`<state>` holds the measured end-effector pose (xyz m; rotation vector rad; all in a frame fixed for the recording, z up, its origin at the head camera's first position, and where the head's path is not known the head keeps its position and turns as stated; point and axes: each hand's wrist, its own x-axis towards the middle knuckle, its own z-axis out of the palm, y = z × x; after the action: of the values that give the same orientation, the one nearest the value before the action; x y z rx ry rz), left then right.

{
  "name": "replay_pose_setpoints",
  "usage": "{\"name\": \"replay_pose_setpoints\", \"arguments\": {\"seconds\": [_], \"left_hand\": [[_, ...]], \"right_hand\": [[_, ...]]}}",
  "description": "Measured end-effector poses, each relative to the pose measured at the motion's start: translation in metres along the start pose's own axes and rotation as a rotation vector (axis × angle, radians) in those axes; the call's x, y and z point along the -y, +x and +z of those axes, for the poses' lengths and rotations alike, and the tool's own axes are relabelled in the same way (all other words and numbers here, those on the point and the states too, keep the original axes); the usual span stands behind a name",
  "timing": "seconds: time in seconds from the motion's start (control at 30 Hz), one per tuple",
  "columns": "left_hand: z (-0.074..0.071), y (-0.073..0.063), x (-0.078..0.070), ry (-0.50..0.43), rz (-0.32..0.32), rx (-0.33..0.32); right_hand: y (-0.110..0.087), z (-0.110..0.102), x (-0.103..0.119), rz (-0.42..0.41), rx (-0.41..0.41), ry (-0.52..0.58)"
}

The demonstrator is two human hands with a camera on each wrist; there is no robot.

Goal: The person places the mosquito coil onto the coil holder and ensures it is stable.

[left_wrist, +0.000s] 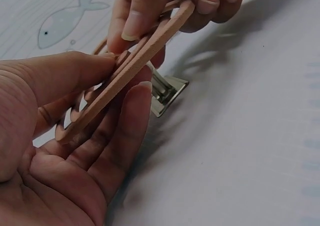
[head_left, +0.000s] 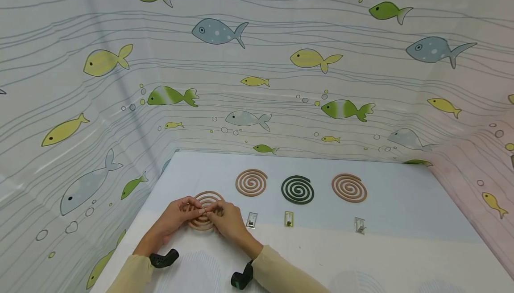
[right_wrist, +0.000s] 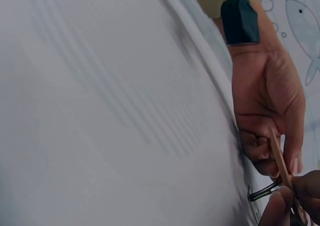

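Both hands are grasping: the left hand (head_left: 170, 219) and the right hand (head_left: 229, 221) meet over one tan spiral coil (left_wrist: 131, 68), which is located between them. In the left wrist view, the left thumb bears on the upper face of the coil while the fingers of that hand lie beneath it; the right hand grips the far portion, its thumb pressed against the rings. Directly below the held coil and beside the left fingertips, a metal stand (left_wrist: 164, 88) shows its prongs and flat plate; whether the prongs are engaged with the coil cannot be determined. Just right of the right hand lies a silver stand (head_left: 251, 220), followed further right by a gold-toned stand (head_left: 288, 219) and, well apart from the hands, a second silver stand (head_left: 359, 225). Beyond the hands and to their right, a row of three coils is noted: a nearer tan coil (head_left: 251, 183), a dark green coil (head_left: 298, 190) and a farther tan coil (head_left: 349, 188). All of these rest on the white and pale blue surface (head_left: 301, 253). Behind the hands' working area stands a fish-printed backdrop (head_left: 277, 96)
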<state>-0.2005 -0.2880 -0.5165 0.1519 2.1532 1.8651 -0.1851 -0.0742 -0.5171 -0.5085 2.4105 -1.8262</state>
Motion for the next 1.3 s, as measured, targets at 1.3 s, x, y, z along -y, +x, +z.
{"name": "replay_pose_setpoints", "arguments": {"seconds": [1.3], "left_hand": [[-0.0012,-0.0026,0.0012,0.016,-0.002,0.017]], "right_hand": [[-0.0036,0.0041,-0.0052,0.047,0.014,0.070]]}}
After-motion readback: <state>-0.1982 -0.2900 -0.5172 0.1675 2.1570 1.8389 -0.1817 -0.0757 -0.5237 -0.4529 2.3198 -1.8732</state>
